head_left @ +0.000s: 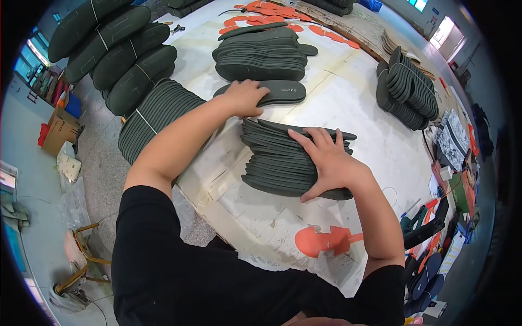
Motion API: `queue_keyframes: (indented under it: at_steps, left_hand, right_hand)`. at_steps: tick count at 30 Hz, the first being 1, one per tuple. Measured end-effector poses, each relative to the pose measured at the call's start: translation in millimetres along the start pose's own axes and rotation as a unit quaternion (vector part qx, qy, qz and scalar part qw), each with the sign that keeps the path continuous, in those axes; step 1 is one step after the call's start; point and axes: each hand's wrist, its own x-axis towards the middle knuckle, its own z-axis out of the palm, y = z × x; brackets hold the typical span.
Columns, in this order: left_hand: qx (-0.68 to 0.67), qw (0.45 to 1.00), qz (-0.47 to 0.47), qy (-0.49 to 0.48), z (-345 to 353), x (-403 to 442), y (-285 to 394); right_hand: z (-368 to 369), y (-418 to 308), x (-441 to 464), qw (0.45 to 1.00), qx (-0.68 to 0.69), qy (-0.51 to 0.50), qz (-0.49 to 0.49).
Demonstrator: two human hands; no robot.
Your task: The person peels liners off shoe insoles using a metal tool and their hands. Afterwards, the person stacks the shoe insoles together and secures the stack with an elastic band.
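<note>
My left hand [246, 99] lies spread over the heel-side part of a flat dark insole [285, 92] with small pale print, its fingers apart. Nearer to me, a row of dark insoles [280, 160] stands on edge, pressed side by side. My right hand [327, 157] rests across the right part of that row, thumb on the near side and fingers spread over the far side. Behind the flat insole is another stack of dark insoles [260, 54]. A tied bundle [157, 117] sits left of my left forearm.
More tied bundles [117, 51] pile up at the back left, and one [408, 89] stands at the right. Orange cut pieces [266, 16] lie at the far edge; an orange shape [321, 240] is near my body. Tools and a pen [411, 207] are at the right edge.
</note>
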Motion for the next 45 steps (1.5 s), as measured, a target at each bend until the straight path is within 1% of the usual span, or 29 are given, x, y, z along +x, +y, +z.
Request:
queue_keyframes:
  at_steps: [1, 2, 6, 8, 9, 11, 12, 14, 16, 17, 21, 22, 24, 27, 31, 37, 41, 42, 45]
  left_hand:
    - [0.143, 0.987, -0.073, 0.004, 1, -2, -2]
    - [0.144, 0.987, -0.074, 0.006, -7, 0, 1]
    - [0.115, 0.966, -0.168, -0.159, -54, 36, 4]
    - [0.234, 0.966, -0.113, -0.007, -61, 45, -17]
    - [0.235, 0.965, -0.112, -0.005, -56, 48, -29]
    - [0.245, 0.949, -0.150, 0.134, -43, 56, -51]
    - [0.245, 0.949, -0.145, 0.137, -48, 61, -54]
    - [0.174, 0.961, -0.206, 0.060, -56, 75, -59]
    - [0.101, 0.959, -0.264, -0.025, -58, 87, -59]
    - [0.101, 0.960, -0.261, -0.026, -59, 89, -58]
    - [0.032, 0.965, -0.243, -0.089, -69, 92, -48]
    - [0.034, 0.967, -0.237, -0.087, -74, 95, -42]
    - [0.008, 0.973, -0.206, -0.102, -77, 96, -25]
    - [-0.027, 0.976, -0.163, -0.142, -63, 86, 17]
    - [0.056, 0.997, -0.006, -0.043, -57, 51, 103]
    - [0.030, 0.996, 0.044, -0.070, -63, -18, 166]
    - [0.030, 0.994, 0.100, -0.032, -57, -46, 180]
    - [0.029, 0.993, 0.105, -0.034, -54, -45, 179]
    - [0.030, 0.997, 0.069, -0.030, -43, -29, 164]
  right_hand:
    - [-1, 0, 1, 1.000, 0.008, -0.008, 0.004]
    - [-1, 0, 2, 1.000, 0.006, -0.007, 0.003]
    - [-1, 1, 2, 1.000, 0.008, -0.013, 0.000]
    - [0, 1, 2, 1.000, 0.008, -0.013, -0.002]
    - [-1, 1, 2, 1.000, 0.008, -0.014, -0.003]
    - [-2, 1, 2, 1.000, 0.008, -0.014, -0.004]
    - [-2, 1, 1, 1.000, 0.007, -0.011, 0.000]
    - [1, 3, 1, 1.000, 0.007, 0.003, -0.008]
    - [5, 4, -1, 1.000, 0.011, 0.014, -0.016]
    - [6, 3, -1, 1.000, 0.012, 0.015, -0.012]
    - [7, -1, -4, 1.000, -0.004, 0.028, -0.009]
    - [6, -1, -4, 0.999, -0.004, 0.032, -0.003]
    - [7, 0, -2, 0.999, -0.009, 0.050, -0.011]
    - [15, -3, -14, 0.998, 0.005, 0.055, -0.004]
    - [20, -16, -34, 0.999, -0.011, 0.052, 0.010]
    - [19, -66, -103, 0.998, 0.031, 0.061, 0.016]
    - [17, -99, -138, 0.992, 0.072, 0.096, -0.039]
    - [25, -100, -139, 0.992, 0.074, 0.097, -0.034]
    - [68, -93, -132, 0.982, 0.057, 0.176, 0.023]
